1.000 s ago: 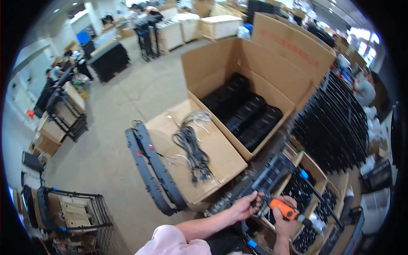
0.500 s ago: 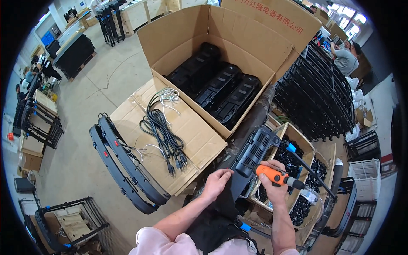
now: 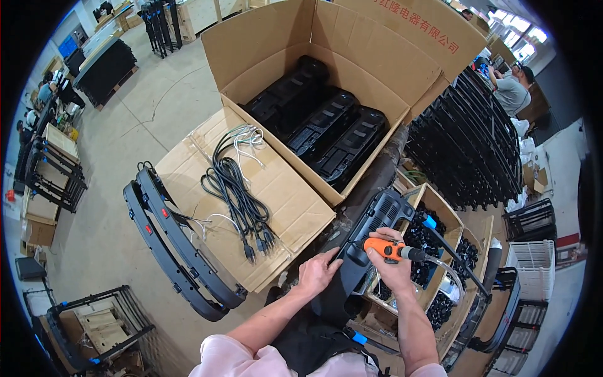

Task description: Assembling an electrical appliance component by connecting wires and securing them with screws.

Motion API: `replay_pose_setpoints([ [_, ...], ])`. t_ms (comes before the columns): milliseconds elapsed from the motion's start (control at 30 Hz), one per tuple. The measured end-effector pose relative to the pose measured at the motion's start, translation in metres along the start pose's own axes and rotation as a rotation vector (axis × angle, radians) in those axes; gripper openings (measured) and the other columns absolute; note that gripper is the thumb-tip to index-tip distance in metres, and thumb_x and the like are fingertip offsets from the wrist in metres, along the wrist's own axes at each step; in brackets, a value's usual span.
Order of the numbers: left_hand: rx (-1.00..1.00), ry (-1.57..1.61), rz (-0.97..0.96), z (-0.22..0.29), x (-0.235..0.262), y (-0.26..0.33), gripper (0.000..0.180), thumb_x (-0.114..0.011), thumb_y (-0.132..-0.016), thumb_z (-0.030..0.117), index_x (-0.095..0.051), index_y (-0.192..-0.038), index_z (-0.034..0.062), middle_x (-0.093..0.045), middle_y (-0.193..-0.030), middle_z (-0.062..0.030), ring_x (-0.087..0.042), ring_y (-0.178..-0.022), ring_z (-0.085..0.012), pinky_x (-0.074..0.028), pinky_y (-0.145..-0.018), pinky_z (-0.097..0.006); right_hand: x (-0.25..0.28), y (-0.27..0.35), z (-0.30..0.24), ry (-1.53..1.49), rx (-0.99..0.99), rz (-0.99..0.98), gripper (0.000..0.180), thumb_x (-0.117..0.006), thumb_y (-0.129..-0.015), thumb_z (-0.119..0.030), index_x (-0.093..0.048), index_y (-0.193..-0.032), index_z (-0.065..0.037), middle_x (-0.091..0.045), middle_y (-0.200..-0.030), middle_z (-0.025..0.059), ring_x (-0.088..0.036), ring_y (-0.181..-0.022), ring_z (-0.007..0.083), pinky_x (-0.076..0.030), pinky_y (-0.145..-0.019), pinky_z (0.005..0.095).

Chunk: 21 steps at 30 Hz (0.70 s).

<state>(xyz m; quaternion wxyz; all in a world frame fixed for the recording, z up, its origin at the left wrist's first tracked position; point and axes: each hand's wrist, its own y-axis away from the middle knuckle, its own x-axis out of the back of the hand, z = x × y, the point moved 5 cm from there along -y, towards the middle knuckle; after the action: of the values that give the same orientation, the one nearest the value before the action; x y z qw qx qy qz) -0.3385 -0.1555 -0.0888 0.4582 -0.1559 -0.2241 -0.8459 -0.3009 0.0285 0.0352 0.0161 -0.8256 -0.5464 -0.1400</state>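
I see one panel [image 3: 357, 261] between parts trays [image 3: 443, 202] and a carton [image 3: 295, 213] with cables [image 3: 235, 195] on it; left of the carton, two rails [image 3: 185, 245]; behind, housings [image 3: 326, 122] in a box [image 3: 377, 69].

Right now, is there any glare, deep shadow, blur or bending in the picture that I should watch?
In the head view: the windows at upper right glare white; the leftmost black part in the open carton loses detail in shade; straight edges bend toward the dark rim; the orange power driver looks fairly sharp.
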Motion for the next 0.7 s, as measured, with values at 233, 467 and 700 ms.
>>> replay_pose_setpoints([
  [233,0.009,0.037,-0.021,-0.002,0.0,-0.001,0.045,-0.068,-0.096,0.036,-0.067,-0.136,0.0134,-0.073,-0.12,-0.0154,-0.069,-0.112,-0.0354,-0.055,-0.093,-0.044,-0.008,-0.009,-0.001,0.105,-0.022,-0.078,0.049,-0.076,-0.088,-0.006,-0.056,-0.132,-0.003,-0.067,-0.125,0.0132,-0.065,-0.114,0.0194,-0.052,-0.102,0.0342],
  [467,0.005,0.047,-0.022,-0.001,0.0,-0.002,0.043,-0.068,-0.097,0.034,-0.067,-0.134,0.0121,-0.072,-0.12,-0.0161,-0.069,-0.11,-0.0363,-0.056,-0.091,-0.044,-0.012,-0.012,-0.004,0.214,-0.019,-0.137,0.051,-0.076,-0.088,-0.008,-0.056,-0.134,-0.002,-0.067,-0.124,0.0142,-0.065,-0.115,0.0208,-0.051,-0.103,0.0345],
  [700,-0.044,0.088,0.037,-0.009,-0.003,-0.001,0.041,-0.068,-0.097,0.031,-0.068,-0.132,0.0112,-0.073,-0.115,-0.0174,-0.07,-0.104,-0.0377,-0.057,-0.087,-0.044,-0.024,-0.014,-0.019,0.364,0.123,-0.145,0.04,-0.078,-0.085,-0.009,-0.065,-0.123,-0.005,-0.075,-0.105,0.0102,-0.073,-0.093,0.0168,-0.058,-0.087,0.0317],
])
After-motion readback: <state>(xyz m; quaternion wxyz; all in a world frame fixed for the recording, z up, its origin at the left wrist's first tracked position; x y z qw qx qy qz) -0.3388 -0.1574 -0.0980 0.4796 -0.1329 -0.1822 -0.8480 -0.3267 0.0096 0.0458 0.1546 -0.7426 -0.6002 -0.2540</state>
